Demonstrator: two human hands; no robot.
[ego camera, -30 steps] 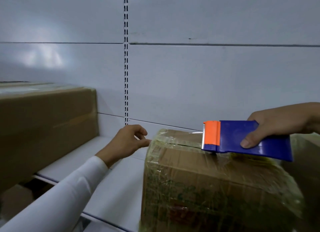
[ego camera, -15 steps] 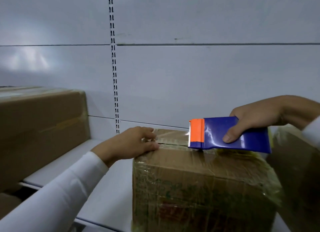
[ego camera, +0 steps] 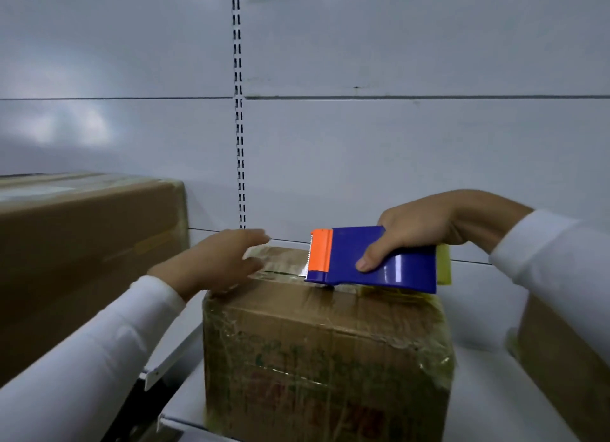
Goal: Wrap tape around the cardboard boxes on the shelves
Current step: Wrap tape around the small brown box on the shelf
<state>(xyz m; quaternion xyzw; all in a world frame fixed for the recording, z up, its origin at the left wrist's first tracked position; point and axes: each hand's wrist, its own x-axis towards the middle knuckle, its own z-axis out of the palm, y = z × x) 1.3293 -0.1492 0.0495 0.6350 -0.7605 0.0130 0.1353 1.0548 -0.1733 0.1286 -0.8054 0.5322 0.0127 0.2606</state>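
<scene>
A small cardboard box (ego camera: 326,359), covered in shiny clear tape, stands on the white shelf in front of me. My right hand (ego camera: 419,230) grips a blue tape dispenser (ego camera: 373,260) with an orange toothed end, held flat just above the box's top seam. A yellowish tape roll peeks out behind the dispenser. My left hand (ego camera: 214,263) rests with spread fingers on the top left corner of the box, holding nothing.
A large cardboard box (ego camera: 85,260) fills the shelf to the left. Another box (ego camera: 567,352) stands at the right edge, partly behind my right sleeve. A slotted upright (ego camera: 239,111) runs down the white back panel. The white shelf edge (ego camera: 171,362) lies below my left arm.
My left hand has moved from beside the box onto its top left corner. The dispenser in my right hand has slid left along the top of the box.
</scene>
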